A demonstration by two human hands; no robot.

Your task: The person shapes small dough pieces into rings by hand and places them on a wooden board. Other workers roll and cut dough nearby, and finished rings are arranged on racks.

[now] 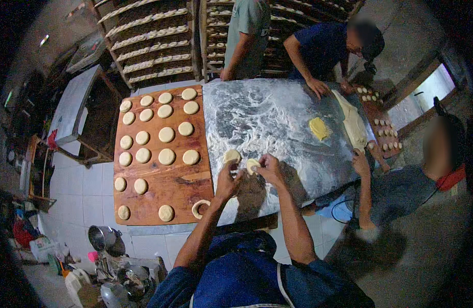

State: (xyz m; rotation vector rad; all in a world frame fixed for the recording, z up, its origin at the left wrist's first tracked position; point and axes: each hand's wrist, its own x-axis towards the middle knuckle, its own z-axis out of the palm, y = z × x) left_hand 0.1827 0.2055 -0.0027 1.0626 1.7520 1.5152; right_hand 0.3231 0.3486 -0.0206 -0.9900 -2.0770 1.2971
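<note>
My left hand (227,180) has its fingers closed on the lower edge of a pale round of dough (232,155) over the floured table. Just to its right, my right hand (270,169) pinches a smaller piece of dough (253,165), which looks curled or ring-like; its exact shape is hard to make out. Left of my hands, several flat dough rounds (166,156) lie in rough rows on a brown wooden board (164,192). A dough ring (199,209) sits at the board's near right corner, partly covered by my left forearm.
Flour covers the grey tabletop (267,113), where a yellow lump (318,129) lies. Co-workers stand at the far side and right, near a long dough sheet (353,123). A second board (385,126) holds more rounds. Loaded racks (153,46) rise behind; a metal pot (106,240) stands lower left.
</note>
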